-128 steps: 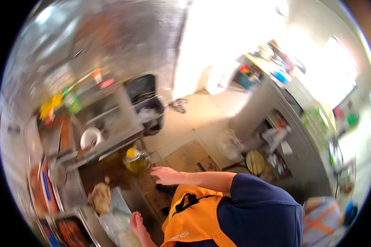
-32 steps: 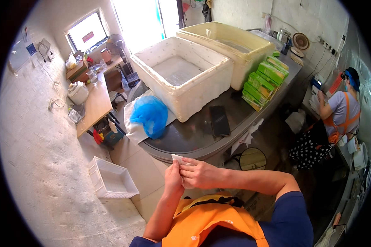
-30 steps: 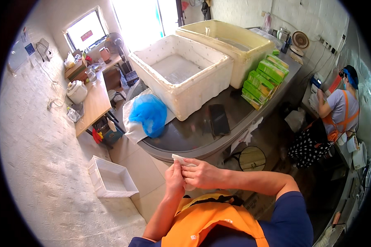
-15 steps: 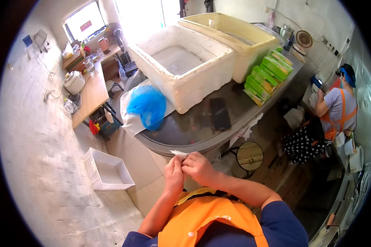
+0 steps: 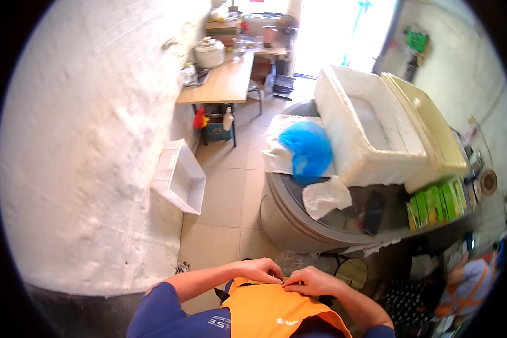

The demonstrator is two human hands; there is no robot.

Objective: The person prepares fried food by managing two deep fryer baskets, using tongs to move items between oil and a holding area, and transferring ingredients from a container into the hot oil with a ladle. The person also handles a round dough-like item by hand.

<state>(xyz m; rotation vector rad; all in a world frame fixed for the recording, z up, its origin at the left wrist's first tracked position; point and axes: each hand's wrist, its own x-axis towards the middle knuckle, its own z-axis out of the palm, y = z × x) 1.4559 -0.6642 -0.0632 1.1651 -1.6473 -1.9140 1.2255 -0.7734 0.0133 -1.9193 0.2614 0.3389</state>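
Both hands are in front of my waist, close together at the far edge of my orange apron [image 5: 265, 310]. My left hand [image 5: 265, 270] has its fingers bent down and pinched on the apron cloth. Beside it, my right hand [image 5: 310, 280] pinches the same cloth, fingertips almost meeting those of the left. Beyond the hands, a crumpled white cloth or tissue [image 5: 327, 197] lies on the dark rounded table [image 5: 343, 224]. A blue plastic bag [image 5: 305, 151] rests on a white sheet behind it, and a black phone [image 5: 373, 213] lies to the right.
A white foam box [image 5: 343, 121] and a yellowish tub [image 5: 442, 141] stand on the table, with green boxes [image 5: 436, 205] at right. A white crate [image 5: 177, 177] sits by the left wall. A wooden desk [image 5: 222, 81] is farther back. Another person [image 5: 467, 284] works at lower right.
The white cloth or tissue went from my hands onto the table. Both hands came down to the apron. The view has turned left, so the table sits farther right.
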